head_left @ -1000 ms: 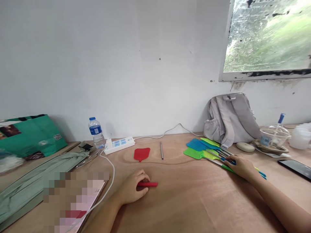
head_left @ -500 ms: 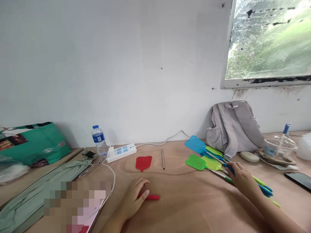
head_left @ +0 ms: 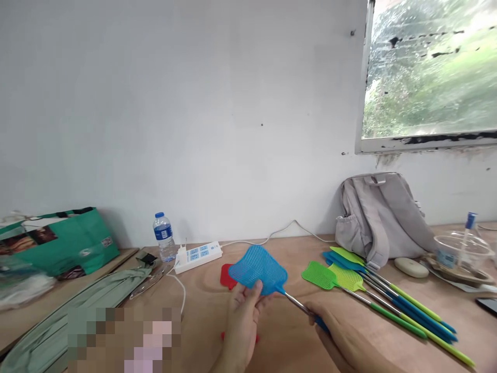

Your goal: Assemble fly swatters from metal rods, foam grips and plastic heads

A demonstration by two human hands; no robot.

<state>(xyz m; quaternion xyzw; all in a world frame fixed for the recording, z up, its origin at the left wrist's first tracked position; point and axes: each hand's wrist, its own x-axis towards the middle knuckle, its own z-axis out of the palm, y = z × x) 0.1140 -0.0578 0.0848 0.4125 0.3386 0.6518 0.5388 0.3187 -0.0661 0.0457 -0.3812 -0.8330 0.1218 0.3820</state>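
Note:
A blue fly swatter [head_left: 259, 267] is held up in front of me over the table. My right hand [head_left: 330, 324] is closed round its handle, just below the metal shaft. My left hand [head_left: 246, 311] pinches the lower edge of the mesh head, thumb in front and fingers behind. Behind the blue head, a red swatter head [head_left: 227, 280] lies partly covered on the table. A red handle piece [head_left: 257, 338] shows on both sides of my left wrist. The loose metal tube is hidden from view.
Several green, yellow and blue fly swatters [head_left: 399, 305] lie fanned out at the right. Behind them are a grey backpack [head_left: 382, 217], a plastic cup [head_left: 462, 251] and a phone [head_left: 487, 304]. A power strip [head_left: 199, 257], a water bottle [head_left: 163, 238] and a green bag [head_left: 77, 243] stand left.
My right hand has brought a blue fly swatter from the pile to the middle. My left hand has left the red handle and taken hold of the blue head.

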